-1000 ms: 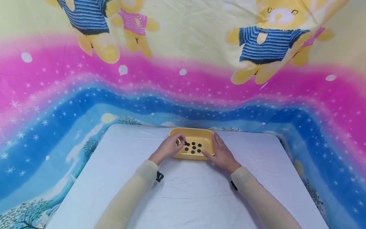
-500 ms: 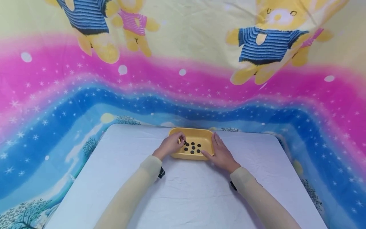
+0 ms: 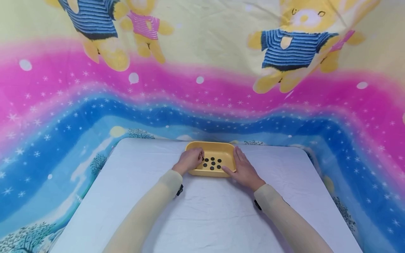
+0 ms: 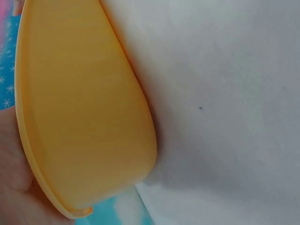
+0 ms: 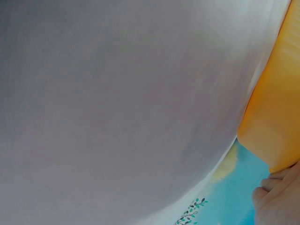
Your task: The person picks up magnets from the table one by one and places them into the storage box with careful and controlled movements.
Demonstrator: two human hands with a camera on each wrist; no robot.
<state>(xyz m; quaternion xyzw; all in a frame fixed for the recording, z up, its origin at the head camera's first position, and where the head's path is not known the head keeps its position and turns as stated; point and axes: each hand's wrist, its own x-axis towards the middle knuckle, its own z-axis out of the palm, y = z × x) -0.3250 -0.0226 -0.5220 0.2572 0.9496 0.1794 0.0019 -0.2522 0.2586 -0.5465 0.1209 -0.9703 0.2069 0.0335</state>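
A yellow rectangular tray (image 3: 210, 173) lies at the far edge of the table, with several small black discs (image 3: 213, 163) spread over its floor. My left hand (image 3: 191, 160) reaches over the tray's left end, fingers curled, and pinches a black disc (image 3: 203, 159) that barely shows at the fingertips. At the right end my right hand (image 3: 245, 171) rests on the tray with straight fingers along its side and the thumb over the near rim. In the left wrist view the tray's wall (image 4: 89, 103) hides the discs; the right wrist view shows only the tray's outer corner (image 5: 276, 108).
A white cloth (image 3: 209, 214) covers the table beneath the tray. Behind and around it hangs a printed curtain (image 3: 202, 116) with bears and snowflakes, close to the tray's far side. Black wrist straps (image 3: 180, 190) show at both sleeves.
My left hand has turned over at the tray's left end, its fingers curling inward so the disc at the fingertips is more hidden. The right hand and the tray stay put.
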